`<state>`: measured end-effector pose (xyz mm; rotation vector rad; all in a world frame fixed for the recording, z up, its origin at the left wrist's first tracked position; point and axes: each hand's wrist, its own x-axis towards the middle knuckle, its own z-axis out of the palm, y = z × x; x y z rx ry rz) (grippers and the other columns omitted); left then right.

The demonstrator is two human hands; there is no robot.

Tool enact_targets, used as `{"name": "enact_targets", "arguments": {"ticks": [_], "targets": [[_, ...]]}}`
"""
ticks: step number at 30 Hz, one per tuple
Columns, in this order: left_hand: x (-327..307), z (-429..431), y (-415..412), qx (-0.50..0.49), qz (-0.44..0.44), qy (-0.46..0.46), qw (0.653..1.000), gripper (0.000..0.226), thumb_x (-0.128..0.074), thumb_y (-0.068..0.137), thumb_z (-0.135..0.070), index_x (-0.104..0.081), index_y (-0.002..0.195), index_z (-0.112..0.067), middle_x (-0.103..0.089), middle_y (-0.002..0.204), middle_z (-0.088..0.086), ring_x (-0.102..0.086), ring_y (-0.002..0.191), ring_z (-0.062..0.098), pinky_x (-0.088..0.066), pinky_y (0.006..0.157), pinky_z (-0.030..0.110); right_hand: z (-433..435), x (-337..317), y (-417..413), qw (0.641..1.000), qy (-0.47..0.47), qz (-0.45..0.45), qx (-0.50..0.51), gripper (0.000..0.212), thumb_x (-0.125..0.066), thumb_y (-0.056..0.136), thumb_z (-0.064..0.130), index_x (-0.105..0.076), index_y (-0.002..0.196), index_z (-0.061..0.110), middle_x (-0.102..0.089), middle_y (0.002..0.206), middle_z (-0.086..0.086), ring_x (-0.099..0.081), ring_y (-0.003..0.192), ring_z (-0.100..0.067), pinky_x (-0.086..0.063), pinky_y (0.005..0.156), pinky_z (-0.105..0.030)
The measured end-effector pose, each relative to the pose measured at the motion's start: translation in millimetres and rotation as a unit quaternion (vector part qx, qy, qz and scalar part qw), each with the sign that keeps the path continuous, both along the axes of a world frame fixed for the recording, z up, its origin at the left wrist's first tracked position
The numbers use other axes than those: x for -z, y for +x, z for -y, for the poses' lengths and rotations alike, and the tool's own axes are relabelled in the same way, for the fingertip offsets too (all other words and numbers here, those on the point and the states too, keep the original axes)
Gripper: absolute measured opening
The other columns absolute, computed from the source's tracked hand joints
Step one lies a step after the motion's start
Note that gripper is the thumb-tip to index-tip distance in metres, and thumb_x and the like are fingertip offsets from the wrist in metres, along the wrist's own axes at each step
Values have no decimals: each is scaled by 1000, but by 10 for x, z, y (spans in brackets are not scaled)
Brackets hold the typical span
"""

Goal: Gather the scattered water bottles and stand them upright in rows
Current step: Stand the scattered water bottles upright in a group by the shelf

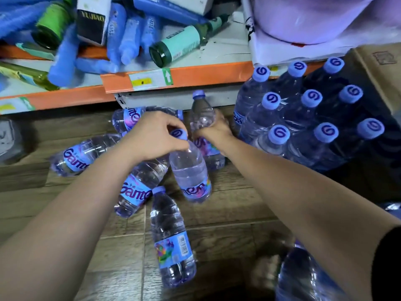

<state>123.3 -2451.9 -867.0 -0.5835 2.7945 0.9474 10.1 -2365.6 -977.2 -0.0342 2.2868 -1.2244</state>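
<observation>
Nine standing bottles (311,98) with pale blue caps are upright in three rows of three on the floor (227,213), at about 2 o'clock from the hands and just beside a cardboard box (379,68).

The left hand (152,135) pinches the capped neck of a tilted bottle (188,170). Its fingers (171,123) are curled round the cap, and the bottle's base leans toward 6 o'clock.

At 3 o'clock of that cap, the right hand (213,129) grips a second bottle (201,111) above its label, with the fingers wrapped about the body. This bottle is close to upright, its cap toward 12 o'clock, just in front of the orange shelf edge (195,74).

Four more bottles lie on their sides on the floor:
- The far-left bottle (80,155) is at 9 o'clock of the left wrist.
- The middle bottle (138,187) is partly under the left forearm.
- The near bottle (173,242) is at 6 o'clock of the tilted one, its cap toward 12.
- The half-hidden bottle (128,118) is at 11 o'clock, behind the left hand.

A blurred bottle (303,279) shows at 5 o'clock, below the right forearm.

On the shelf lie a dark green bottle (180,44) and blue packets (128,40) in a heap.
</observation>
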Motion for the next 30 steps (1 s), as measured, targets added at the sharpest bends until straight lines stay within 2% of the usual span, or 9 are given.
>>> {"name": "enact_targets", "arguments": {"ticks": [5, 9, 12, 13, 15, 18, 21, 24, 30], "targets": [[6, -70, -6, 2, -14, -11, 1000, 18, -77, 65, -14, -75, 82, -17, -73, 89, 5, -65, 82, 21, -50, 75, 25, -5, -169, 16, 998, -37, -25, -51, 58, -72, 78, 20, -39, 125, 7, -53, 95, -2, -53, 93, -19, -45, 82, -30], [-28, -90, 0, 12, -21, -59, 998, 17, -76, 64, -13, -74, 81, -16, -70, 84, 5, -62, 79, 21, -42, 68, 22, 26, -352, 164, 979, -35, -104, -169, 45, -61, 85, 28, -46, 127, 20, -56, 114, -11, -56, 108, -27, -46, 97, -36], [-69, -41, 45, 14, -20, -104, 994, 20, -75, 66, -14, -75, 86, -13, -63, 80, 5, -54, 74, 21, -36, 65, 23, -9, -520, 170, 973, -50, -151, -168, 15, -65, 81, 24, -58, 92, 20, -61, 102, -10, -60, 98, -27, -48, 85, -32], [-79, -21, 52, 8, -22, -116, 993, 21, -75, 66, -16, -74, 87, -14, -61, 80, 5, -52, 76, 21, -34, 67, 23, -24, -585, 145, 967, -30, -184, -173, 14, -66, 81, 28, -58, 88, 19, -62, 101, -10, -60, 96, -27, -46, 81, -31], [-101, -3, 41, -11, -30, -132, 991, 18, -74, 68, -21, -72, 85, -16, -61, 82, 10, -53, 78, 25, -35, 67, 25, -81, -745, 79, 926, 99, -272, -242, 36, -61, 85, 46, -59, 107, 17, -58, 117, -11, -56, 107, -29, -43, 83, -33], [-132, -26, -52, -20, -41, -167, 985, 20, -71, 70, -27, -69, 78, -9, -63, 78, 18, -55, 78, 34, -40, 63, 32, -215, -1002, -24, 861, 238, -304, -331, 53, -54, 89, 54, -53, 125, 15, -53, 127, -13, -54, 114, -34, -40, 78, -33], [-138, -109, -174, -20, -64, -179, 982, 22, -68, 71, -25, -67, 76, -4, -58, 73, 17, -54, 78, 34, -36, 62, 31, -344, -1112, -89, 856, 230, -291, -360, 37, -64, 88, 37, -60, 114, 12, -60, 121, -11, -57, 107, -28, -40, 75, -28], [-87, -186, -267, -15, -86, -195, 977, 23, -66, 73, -25, -69, 86, -7, -61, 87, 18, -55, 88, 33, -35, 68, 29, -481, -1211, -172, 868, 215, -292, -339, 23, -63, 87, 18, -66, 110, 15, -63, 120, -6, -58, 104, -24, -43, 75, -26], [2, -209, -314, -19, -106, -200, 974, 30, -67, 73, -24, -70, 98, -7, -64, 101, 20, -57, 97, 36, -43, 76, 33, -466, -1240, -354, 842, 220, -328, -367, 32, -52, 86, 3, -67, 111, 16, -57, 126, -8, -56, 113, -26, -44, 79, -28]]}}
